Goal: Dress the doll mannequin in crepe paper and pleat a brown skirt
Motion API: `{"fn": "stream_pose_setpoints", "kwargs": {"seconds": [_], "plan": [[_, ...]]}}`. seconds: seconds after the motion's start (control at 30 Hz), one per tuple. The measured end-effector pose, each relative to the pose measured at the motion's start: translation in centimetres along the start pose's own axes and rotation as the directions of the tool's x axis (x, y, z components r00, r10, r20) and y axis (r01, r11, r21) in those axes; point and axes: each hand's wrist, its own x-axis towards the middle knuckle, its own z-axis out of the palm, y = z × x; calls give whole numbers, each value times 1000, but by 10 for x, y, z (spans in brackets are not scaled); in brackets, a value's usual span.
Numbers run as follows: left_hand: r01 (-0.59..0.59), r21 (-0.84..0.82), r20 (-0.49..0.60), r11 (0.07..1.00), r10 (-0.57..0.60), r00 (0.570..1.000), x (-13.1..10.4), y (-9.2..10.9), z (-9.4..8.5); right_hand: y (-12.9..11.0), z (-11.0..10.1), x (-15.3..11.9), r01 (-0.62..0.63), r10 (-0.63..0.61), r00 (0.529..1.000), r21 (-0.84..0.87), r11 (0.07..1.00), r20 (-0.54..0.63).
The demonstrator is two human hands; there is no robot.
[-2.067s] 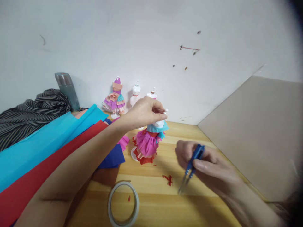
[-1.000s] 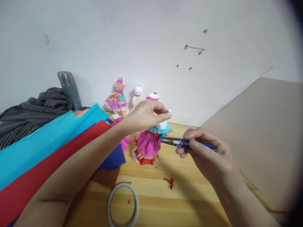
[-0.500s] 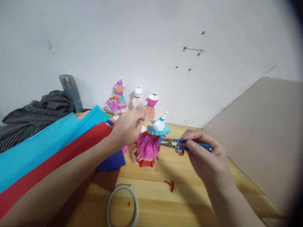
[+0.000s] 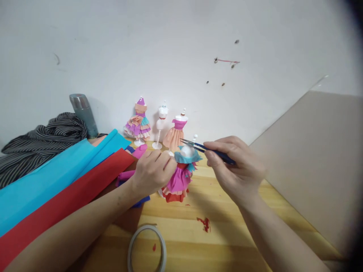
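Note:
My right hand grips blue-handled thread snips, whose metal blades point left, above a small white dress form. The form wears a crepe-paper dress with a ragged turquoise collar, a magenta skirt and a red lower layer. Against the dress's left side, my left hand is closed, knuckles up. Its fingertips are hidden, so I cannot see what they hold. Behind stand a bare white form, one in a magenta and peach dress, and one in a tiered purple dress.
Turquoise and red paper lie at the left beneath my forearm. Behind them are a striped cloth and a flask. A tape roll and red scraps lie on the wooden table.
My right hand has lifted the snips from the dress's right side to above the collar. My left hand has moved down beside the dress and turned knuckles up.

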Motion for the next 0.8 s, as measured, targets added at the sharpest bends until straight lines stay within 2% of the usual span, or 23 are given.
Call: {"fn": "stream_pose_setpoints", "kwargs": {"seconds": [0.2,0.37,0.5,0.8], "plan": [[-19,43,-56,999,21,998,1,0,3,1,-4,5,27,-25,998,-36,999,63],[-24,65,-180,998,35,983,3,2,13,1,-5,8,64,-61,996,-47,997,64],[17,43,-245,999,-6,969,5,-1,16,0,-4,9,86,-83,994,-51,995,66],[35,50,-215,998,-23,976,7,2,18,2,-3,10,78,-75,995,-52,996,59]]}}
